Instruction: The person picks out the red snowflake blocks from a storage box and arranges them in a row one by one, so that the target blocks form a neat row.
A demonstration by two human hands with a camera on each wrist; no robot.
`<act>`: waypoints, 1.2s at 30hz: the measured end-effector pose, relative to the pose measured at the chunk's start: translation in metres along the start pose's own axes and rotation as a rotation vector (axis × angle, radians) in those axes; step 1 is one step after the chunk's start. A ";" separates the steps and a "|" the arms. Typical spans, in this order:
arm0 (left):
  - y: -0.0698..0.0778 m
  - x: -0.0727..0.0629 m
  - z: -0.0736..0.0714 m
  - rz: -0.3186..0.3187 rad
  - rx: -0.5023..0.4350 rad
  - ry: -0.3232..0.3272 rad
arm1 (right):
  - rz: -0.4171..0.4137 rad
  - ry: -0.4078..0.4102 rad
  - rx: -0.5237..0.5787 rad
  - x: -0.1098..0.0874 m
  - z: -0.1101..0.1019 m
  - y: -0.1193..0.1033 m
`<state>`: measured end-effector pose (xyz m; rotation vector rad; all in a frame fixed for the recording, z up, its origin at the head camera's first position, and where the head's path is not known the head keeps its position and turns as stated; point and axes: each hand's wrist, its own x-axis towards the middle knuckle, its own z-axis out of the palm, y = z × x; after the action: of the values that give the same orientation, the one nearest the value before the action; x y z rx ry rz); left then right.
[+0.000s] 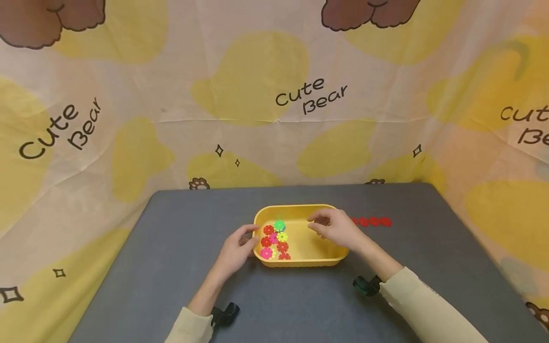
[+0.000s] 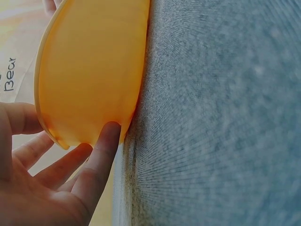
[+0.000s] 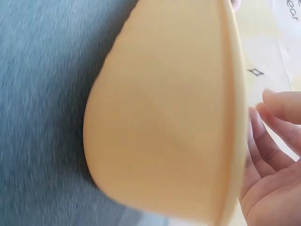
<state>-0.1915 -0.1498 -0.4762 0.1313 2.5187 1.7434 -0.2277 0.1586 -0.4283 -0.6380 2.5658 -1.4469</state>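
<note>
A yellow plastic tray with a raised rim stands on the table. Several flower-shaped plastic discs, in red, pink, yellow and green, lie at its left end. My left hand holds the tray's left end; in the left wrist view the fingers press against its outer wall, with the thumb at the rim. Over the tray's right part hovers my right hand, thumb and fingers loosely bent and apart. Nothing shows between them in the head view, nor at the fingertips in the right wrist view.
A row of red flower-shaped discs lies on the grey table to the right of the tray, partly hidden by my right hand. A printed cloth hangs behind the table and along its sides.
</note>
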 end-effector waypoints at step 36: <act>0.001 0.000 -0.002 0.005 0.004 -0.001 | -0.007 -0.231 -0.180 0.041 0.071 0.008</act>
<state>-0.1916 -0.1514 -0.4750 0.1391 2.5234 1.7398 -0.2452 0.0893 -0.4686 -0.7879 2.5281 -1.0796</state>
